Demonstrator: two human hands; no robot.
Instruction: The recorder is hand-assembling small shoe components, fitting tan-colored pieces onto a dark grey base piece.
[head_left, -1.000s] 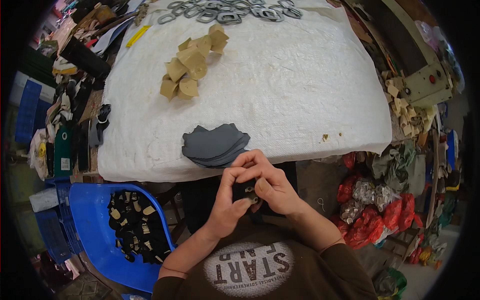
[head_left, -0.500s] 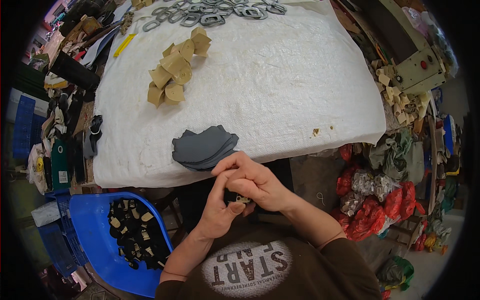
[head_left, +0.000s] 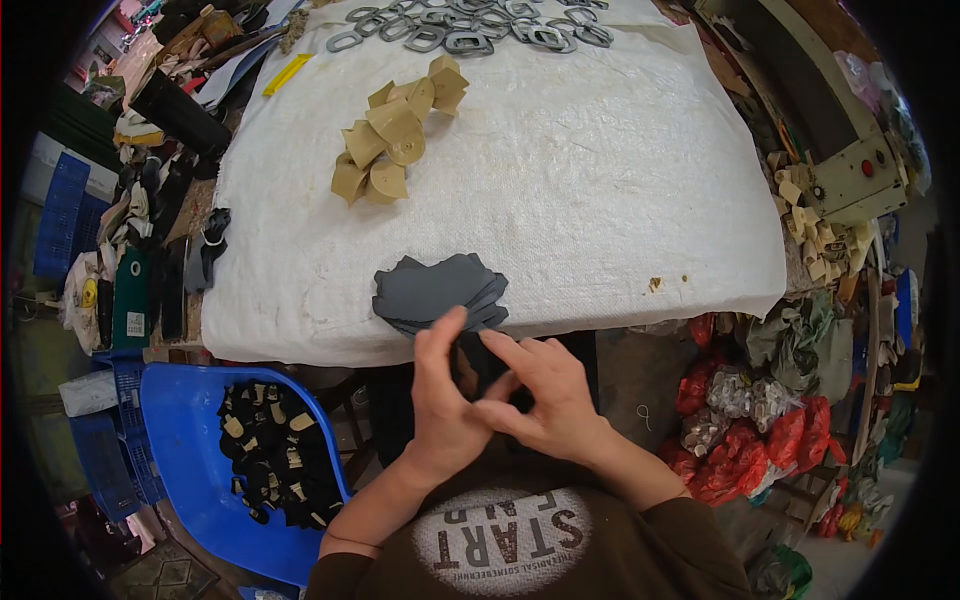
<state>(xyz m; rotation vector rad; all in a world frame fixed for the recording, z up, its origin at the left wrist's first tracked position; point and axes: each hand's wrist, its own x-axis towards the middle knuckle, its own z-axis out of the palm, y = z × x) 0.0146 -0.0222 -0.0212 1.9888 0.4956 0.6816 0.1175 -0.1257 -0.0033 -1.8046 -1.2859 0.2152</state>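
My left hand (head_left: 442, 400) and my right hand (head_left: 548, 400) meet just in front of the table's near edge, fingers bent toward each other. Between them shows a dark piece (head_left: 484, 368), mostly hidden; its kind is unclear. Both hands seem to pinch it, the right thumb reaching across to the left palm. Right beyond my fingertips lies a stack of dark grey flat cut pieces with wavy edges (head_left: 440, 288). Farther off on the white-covered table (head_left: 600, 200) rests a cluster of curved tan pieces (head_left: 395, 130).
Grey oval rings (head_left: 468, 42) lie at the far edge, a yellow strip (head_left: 288, 74) at far left. At lower left, a blue tub (head_left: 185, 440) holds black and beige pieces (head_left: 275, 450). Red plastic bags (head_left: 735, 460) and a machine housing (head_left: 855, 180) stand on the right.
My hands have opened out from their tight clasp, fingers now pointing up and forward. The black piece with a beige part seen under them no longer shows. The whole view has shifted slightly.
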